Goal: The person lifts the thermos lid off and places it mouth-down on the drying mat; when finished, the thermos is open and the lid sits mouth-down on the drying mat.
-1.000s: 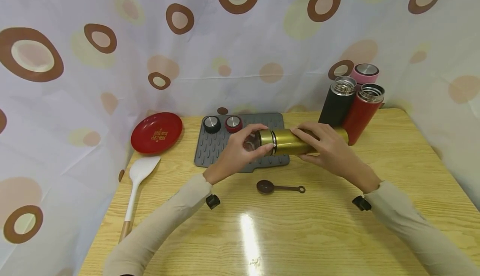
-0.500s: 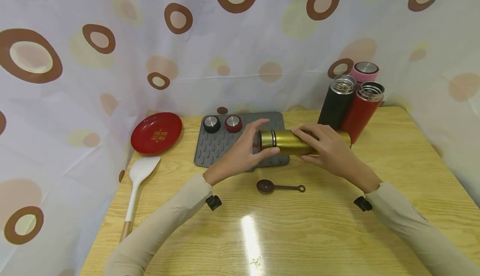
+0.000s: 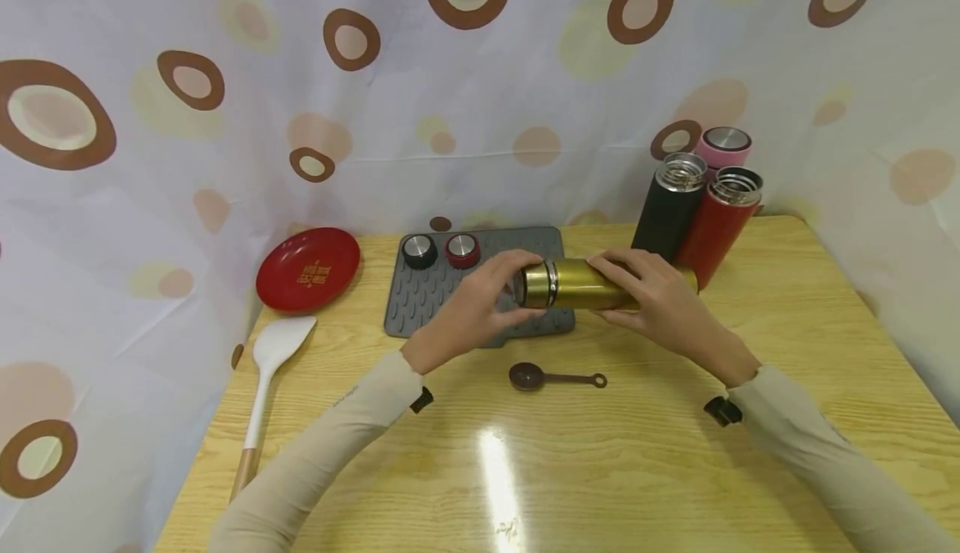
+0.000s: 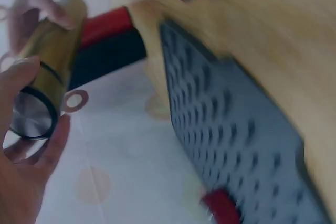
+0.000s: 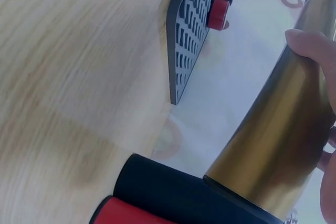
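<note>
A gold thermos is held sideways above the table. My right hand grips its body, fingers over the top and thumb on the near side. At the thermos's left end, my left hand holds the gold lid between curled fingers and thumb. The left wrist view shows the lid's round metal top framed by that hand. Behind and below the thermos lies a grey drying mat, with a black bottle lid and a red bottle lid on it.
A black bottle and a red bottle stand uncapped at the right, a pink-topped bottle behind them. A brown spoon lies in front of the mat. At the left are a red plate and a white spatula.
My left hand spread its fingers off the lid half a second ago and has now curled them round it again. My right hand keeps its grip on the thermos body.
</note>
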{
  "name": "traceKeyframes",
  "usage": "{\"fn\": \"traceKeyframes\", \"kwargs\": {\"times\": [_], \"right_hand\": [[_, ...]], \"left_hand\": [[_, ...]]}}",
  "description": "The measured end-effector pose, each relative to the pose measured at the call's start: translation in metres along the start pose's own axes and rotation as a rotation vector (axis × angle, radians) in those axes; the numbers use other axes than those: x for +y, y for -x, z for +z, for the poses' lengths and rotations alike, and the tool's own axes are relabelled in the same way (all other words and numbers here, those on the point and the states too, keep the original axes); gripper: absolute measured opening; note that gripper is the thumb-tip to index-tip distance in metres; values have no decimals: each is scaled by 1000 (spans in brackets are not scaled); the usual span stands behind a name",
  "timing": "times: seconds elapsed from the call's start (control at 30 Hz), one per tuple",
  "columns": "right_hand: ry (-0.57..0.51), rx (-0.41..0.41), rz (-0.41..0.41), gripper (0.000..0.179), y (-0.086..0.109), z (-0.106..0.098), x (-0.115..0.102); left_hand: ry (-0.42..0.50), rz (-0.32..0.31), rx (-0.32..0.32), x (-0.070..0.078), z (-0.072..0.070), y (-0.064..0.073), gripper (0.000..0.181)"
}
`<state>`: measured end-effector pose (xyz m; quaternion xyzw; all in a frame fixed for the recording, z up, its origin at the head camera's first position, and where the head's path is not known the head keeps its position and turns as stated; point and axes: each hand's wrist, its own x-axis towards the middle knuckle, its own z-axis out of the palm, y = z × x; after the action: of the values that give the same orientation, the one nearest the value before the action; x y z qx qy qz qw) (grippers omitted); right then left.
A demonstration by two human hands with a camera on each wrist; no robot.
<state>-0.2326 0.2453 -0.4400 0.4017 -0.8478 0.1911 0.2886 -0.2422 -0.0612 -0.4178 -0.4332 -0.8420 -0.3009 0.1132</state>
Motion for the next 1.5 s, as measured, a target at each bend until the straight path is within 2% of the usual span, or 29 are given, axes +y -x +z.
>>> {"fn": "traceKeyframes", "kwargs": {"times": [0.1, 0.13, 0.2, 0.23, 0.3, 0.4, 0.53, 0.6, 0.7, 0.77, 0.9, 0.97, 1.03, 1.1, 1.2, 1.3, 1.4, 1.5], "right_hand": [[-23, -8, 14, 68, 1, 1, -2], [-28, -12, 16, 67, 2, 1, -3], [-35, -12, 14, 68, 2, 1, -4], [-34, -11, 14, 68, 2, 1, -5], [-27, -2, 13, 67, 2, 2, -5], [-19, 12, 16, 69, 1, 2, -5], [-28, 19, 36, 73, 1, 2, -4], [-30, 22, 50, 73, 2, 1, -4], [-30, 27, 66, 74, 2, -1, -4], [-22, 29, 73, 74, 3, -1, -4], [-23, 15, 79, 76, 3, -1, -4], [-26, 6, 76, 74, 3, -2, -4], [-30, -8, 67, 70, 4, -1, -3], [-33, -17, 53, 69, 4, -1, -3], [-24, -26, 46, 69, 3, 1, -2], [-8, -18, 49, 73, 2, 2, -3], [2, -4, 51, 77, 0, 3, -3], [7, -6, 58, 71, 1, 3, -3]], "left_hand": [[290, -259, -25, 5, -2, -1, 60], [359, -339, -29, 6, -3, -1, 61], [433, -452, -36, 8, -3, -2, 66], [437, -480, -37, 9, -2, -2, 70], [414, -478, -27, 9, 0, -3, 73], [432, -417, 0, 9, 6, -2, 73], [529, -294, 28, 9, 10, 1, 93], [486, -215, 48, 9, 11, 3, 96], [369, -100, 84, 8, 12, 5, 85], [312, -49, 104, 8, 10, 6, 74], [319, -8, 123, 6, 7, 4, 63], [333, -16, 127, 6, 5, 3, 62], [351, -53, 125, 5, 4, 3, 61], [375, -122, 126, 4, 3, 2, 59], [451, -261, 133, 5, 4, 2, 52], [515, -350, 151, 5, 5, 2, 47], [519, -360, 171, 6, 4, 2, 47], [500, -343, 193, 5, 4, 2, 49]]}}
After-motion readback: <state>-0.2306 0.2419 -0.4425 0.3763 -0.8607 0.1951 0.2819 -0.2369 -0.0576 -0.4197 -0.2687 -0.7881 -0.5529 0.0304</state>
